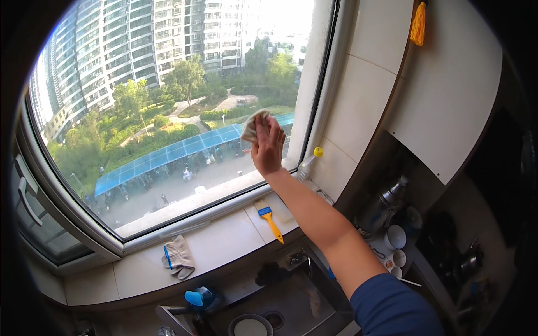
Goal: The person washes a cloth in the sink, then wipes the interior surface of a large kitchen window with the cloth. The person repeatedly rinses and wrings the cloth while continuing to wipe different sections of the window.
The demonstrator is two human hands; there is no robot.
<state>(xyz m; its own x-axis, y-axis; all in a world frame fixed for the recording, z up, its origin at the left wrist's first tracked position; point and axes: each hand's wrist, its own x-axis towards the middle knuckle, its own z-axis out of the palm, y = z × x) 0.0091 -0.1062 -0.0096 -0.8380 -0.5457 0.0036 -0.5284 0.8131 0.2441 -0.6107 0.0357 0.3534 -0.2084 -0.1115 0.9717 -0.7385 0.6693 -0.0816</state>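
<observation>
A folded pale cloth (pixel 255 127) is pinched in my right hand (pixel 269 147), held up at the lower right part of the window pane (pixel 218 96). Whether the cloth presses on the glass is hard to tell. My right arm stretches across from the lower right. Below the hand, on the tiled sill (pixel 222 235), lies a flat paintbrush (pixel 269 218) with a yellow handle and a blue band. Farther left on the sill is a knitted work glove (pixel 178 257) with a blue edge. My left hand is out of view.
A clear bottle with a yellow cap (pixel 318 152) stands in the sill's right corner. Below the sill is a sink (pixel 294 311) with a bowl (pixel 251 325) in it. Cups and bowls (pixel 395 237) stand at right under a white cabinet (pixel 445 84). A window handle (pixel 29 201) juts out at left.
</observation>
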